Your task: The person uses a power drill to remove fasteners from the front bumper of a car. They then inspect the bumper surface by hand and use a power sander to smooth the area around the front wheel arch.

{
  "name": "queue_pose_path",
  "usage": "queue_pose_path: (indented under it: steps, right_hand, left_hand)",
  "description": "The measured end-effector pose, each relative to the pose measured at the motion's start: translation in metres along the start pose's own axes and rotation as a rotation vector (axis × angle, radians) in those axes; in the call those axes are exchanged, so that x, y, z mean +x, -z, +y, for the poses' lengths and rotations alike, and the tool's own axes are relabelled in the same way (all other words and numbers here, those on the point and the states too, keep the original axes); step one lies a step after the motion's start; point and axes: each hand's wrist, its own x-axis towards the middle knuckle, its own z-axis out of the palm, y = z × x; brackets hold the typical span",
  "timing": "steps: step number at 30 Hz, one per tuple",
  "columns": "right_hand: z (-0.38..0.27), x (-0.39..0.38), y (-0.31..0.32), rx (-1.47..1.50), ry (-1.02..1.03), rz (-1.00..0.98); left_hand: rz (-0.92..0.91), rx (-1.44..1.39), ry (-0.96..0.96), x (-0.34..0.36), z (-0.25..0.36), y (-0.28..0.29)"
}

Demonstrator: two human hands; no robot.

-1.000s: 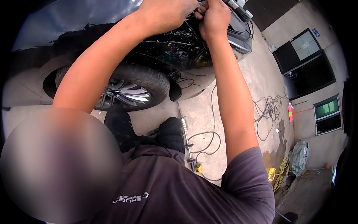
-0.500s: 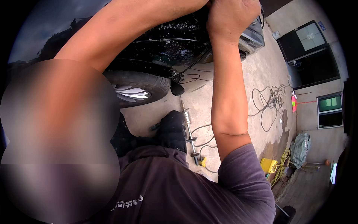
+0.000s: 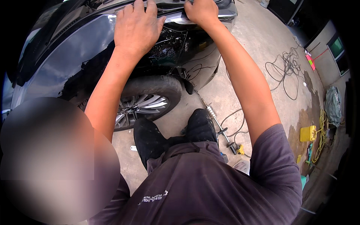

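The left hand (image 3: 138,28) lies flat, palm down, on the top edge of the fender (image 3: 75,63), fingers spread and straight, clamped on nothing. The fender is glossy black sheet metal, curved smoothly over the wheel arch and mirroring sky and dark shapes; it fills the upper left of the view, right in front of the person. The right hand (image 3: 202,12) rests further along the same edge, near the front corner of the car, fingers curled over the rim; whether it pinches anything there cannot be told.

Below the hands, an opening in the panel shows rough, dark inner parts and thin loose wires (image 3: 195,69). The tyre (image 3: 157,88) is matt black rubber, round-shouldered, around a silver alloy wheel (image 3: 140,107) with slim angled spokes.

The person's two black shoes (image 3: 176,131) stand on the grey concrete floor (image 3: 255,45), which is stained and patchy. Just beside the right shoe lies a slide hammer (image 3: 221,129): a thin steel rod with a cylindrical weight. Well apart to the right, a tangle of black cable (image 3: 287,65) lies looped on the floor, and a yellow boxy case (image 3: 307,133) sits near a coiled yellow hose (image 3: 321,129).
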Motion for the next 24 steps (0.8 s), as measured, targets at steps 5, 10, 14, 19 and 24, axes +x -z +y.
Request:
queue_pose_path:
  steps: [5, 10, 14, 19, 24]
  right_hand:
    - [-0.012, -0.001, -0.003, -0.01, 0.168, -0.168]
    - [0.009, 0.003, 0.006, -0.021, 0.053, -0.305]
    - [0.001, -0.001, -0.013, 0.083, -0.015, -0.286]
    - [0.017, -0.028, 0.016, 0.542, -0.092, -0.048]
    - [-0.021, -0.112, 0.054, 0.764, -0.604, -0.214]
  left_hand:
    - [0.104, 0.117, -0.024, -0.049, 0.032, -0.031]
    - [0.039, -0.079, -0.217, -0.087, 0.101, -0.076]
    - [-0.048, -0.043, -0.274, -0.137, 0.124, -0.111]
    - [-0.13, -0.011, -0.275, -0.156, 0.142, -0.103]
    - [-0.115, -0.218, -0.24, -0.173, 0.129, -0.092]
